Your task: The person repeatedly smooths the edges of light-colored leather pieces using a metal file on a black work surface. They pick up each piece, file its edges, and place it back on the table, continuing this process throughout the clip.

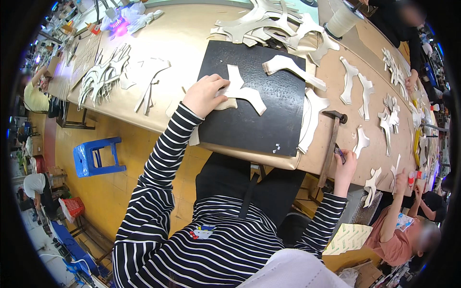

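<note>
My left hand (205, 96) is at the left side of a black board (249, 126), its fingers bent over the end of a white, leather-like cut piece (236, 89). That piece is branched and lies flat, with a cream scrap edge under my fingertips. At the table's near edge, my right hand (346, 168) is closed round a small dark-and-purple tool (339, 155), mostly hidden by the fingers. Just left of it lies a hammer (333, 139) with a wooden handle and dark head. A stack of curved white pieces (288, 68) rests on the board's far right corner.
A big heap of white cut pieces (264, 21) stands beyond the board. More stacks (349, 80) spread rightward, and thin strips (106, 72) lie left. A thread cone (344, 20) stands at the back. A blue stool (99, 157) is on the floor; a co-worker (398, 235) sits at right.
</note>
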The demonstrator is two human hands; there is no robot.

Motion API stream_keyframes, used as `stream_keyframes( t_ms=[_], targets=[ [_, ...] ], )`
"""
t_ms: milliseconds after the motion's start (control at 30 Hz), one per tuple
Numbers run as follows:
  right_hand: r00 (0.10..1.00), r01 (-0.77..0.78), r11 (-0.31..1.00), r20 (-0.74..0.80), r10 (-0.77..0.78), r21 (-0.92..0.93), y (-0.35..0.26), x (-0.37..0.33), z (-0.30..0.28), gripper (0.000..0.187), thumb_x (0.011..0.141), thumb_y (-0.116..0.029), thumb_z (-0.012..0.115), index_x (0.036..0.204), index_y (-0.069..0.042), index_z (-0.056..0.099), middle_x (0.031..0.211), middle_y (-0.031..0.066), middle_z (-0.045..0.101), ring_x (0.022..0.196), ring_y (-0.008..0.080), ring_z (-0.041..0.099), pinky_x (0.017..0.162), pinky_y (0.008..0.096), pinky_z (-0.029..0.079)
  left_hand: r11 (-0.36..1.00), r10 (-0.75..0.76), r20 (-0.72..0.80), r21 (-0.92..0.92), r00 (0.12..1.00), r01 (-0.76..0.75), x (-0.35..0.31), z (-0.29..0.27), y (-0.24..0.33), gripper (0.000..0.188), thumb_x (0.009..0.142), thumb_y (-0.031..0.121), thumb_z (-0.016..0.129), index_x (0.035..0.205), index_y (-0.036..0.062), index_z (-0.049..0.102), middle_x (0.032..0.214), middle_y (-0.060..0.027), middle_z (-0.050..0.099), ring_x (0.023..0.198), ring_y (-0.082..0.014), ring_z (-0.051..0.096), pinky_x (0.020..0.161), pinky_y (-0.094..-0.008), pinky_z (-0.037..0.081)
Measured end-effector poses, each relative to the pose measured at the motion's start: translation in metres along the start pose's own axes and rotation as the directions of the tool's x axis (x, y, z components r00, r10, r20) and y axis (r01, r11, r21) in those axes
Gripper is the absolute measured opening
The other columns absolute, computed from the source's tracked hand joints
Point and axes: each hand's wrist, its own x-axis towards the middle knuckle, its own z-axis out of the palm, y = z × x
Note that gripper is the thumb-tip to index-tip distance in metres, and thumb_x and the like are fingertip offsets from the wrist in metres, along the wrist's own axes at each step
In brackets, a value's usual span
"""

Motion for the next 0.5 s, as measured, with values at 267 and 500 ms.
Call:
stream_keyframes(
  t_ms=[267,500],
  targets=[
    [0.950,-0.117,0.988,-0.279,0.141,0.100,-0.005,0.013,-0.016,0.017,0.096,-0.006,0.061,0.110,0.003,0.057,0.086,0.0146,0.062,0.077,0.0244,0.061,0.073,0.0359,0.048,0.999,0.021,-0.105,-0.041,0.994,-0.026,-0.014,0.012,0.001,0.032,0.083,0.009,0.075,0.113,0.0033,0.066,0.099,-0.0104,0.062,0.095,-0.0274,0.062,0.087,-0.0354,0.051],
    [0.959,-0.158,0.764,-0.086,0.269,0.625,-0.082,0.006,-0.032,0.018,0.103,-0.020,0.060,0.112,-0.004,0.062,0.081,-0.0035,0.055,0.068,0.0037,0.046,0.061,0.0208,0.037,0.958,-0.244,0.005,-0.155,0.970,0.242,-0.010,0.010,0.000,0.037,0.077,0.015,0.081,0.108,0.0029,0.065,0.091,-0.0084,0.059,0.088,-0.0259,0.057,0.080,-0.0355,0.048]
  ],
)
